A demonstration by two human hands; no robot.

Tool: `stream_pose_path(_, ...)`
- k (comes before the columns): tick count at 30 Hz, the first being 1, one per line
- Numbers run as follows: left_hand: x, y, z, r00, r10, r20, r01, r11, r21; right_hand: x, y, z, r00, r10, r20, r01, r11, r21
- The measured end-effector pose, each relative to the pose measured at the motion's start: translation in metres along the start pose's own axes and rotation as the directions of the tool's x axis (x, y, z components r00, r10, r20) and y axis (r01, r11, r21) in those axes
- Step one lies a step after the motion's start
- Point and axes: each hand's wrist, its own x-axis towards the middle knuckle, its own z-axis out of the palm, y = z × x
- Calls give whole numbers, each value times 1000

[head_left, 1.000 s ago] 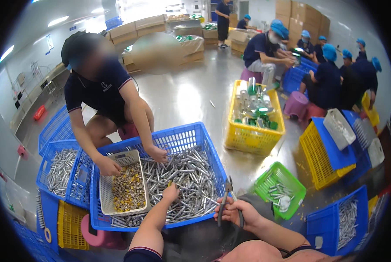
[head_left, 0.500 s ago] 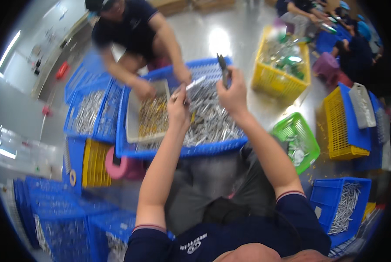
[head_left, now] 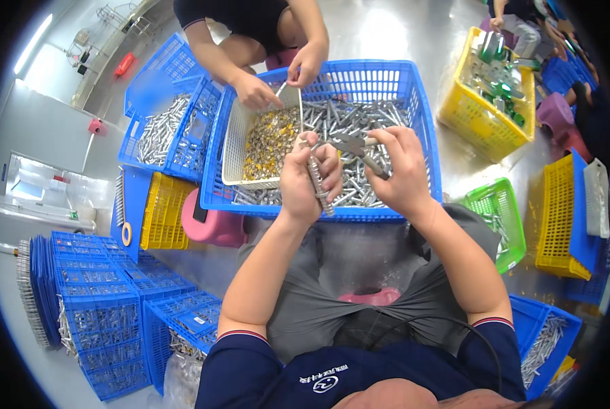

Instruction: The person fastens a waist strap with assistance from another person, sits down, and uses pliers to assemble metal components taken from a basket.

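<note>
My left hand [head_left: 299, 183] is closed around a slim silver ribbed metal tube [head_left: 318, 180], which slants down out of the fist. In my right hand [head_left: 406, 176] is a pair of grey pliers [head_left: 351, 146]. The pliers' jaws reach to the top of my left fist, close to the tube's upper end; whether they bite on it I cannot tell. Both hands are over the near part of a large blue crate [head_left: 424, 140] filled with similar silver tubes [head_left: 359, 116]. Inside it, at the left, a white basket [head_left: 230, 160] holds small yellow and metallic pieces [head_left: 267, 146].
Across the crate, a co-worker's hands [head_left: 256, 92] work on a small part above the basket. Blue crates [head_left: 196, 140] and a pink stool [head_left: 213, 221] stand left. At right are a yellow crate [head_left: 482, 129] of bottle-like parts and a green basket [head_left: 513, 235].
My hands have come together, bringing the pliers down and left to the tube in my left hand. The view has shifted, and the co-worker's hands are closer together.
</note>
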Motion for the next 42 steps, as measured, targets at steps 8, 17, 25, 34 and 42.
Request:
stream_pose_path(8, 2, -1, 12, 988, 37, -151, 13, 948, 319, 3, 6, -1, 997, 38, 66, -35, 998, -53)
stream_pose_path(17, -8, -2, 17, 989, 31, -145, 20, 940, 341, 0, 1, -3, 996, 32, 85, -28, 998, -50)
stream_pose_path(25, 2, -2, 8, 969, 83, -233, 41, 876, 481, -1, 15, 4, 998, -41, 49, 47, 989, -139)
stream_pose_path(34, 20, 1, 11, 932, 272, -240, -61, 769, 636, 11, 15, 9, 973, 101, 207, -138, 975, 174)
stream_pose_path(42, 24, -4, -30, 855, 442, 270, -283, -38, 959, 3, 14, 21, 976, 141, 164, -177, 957, 229)
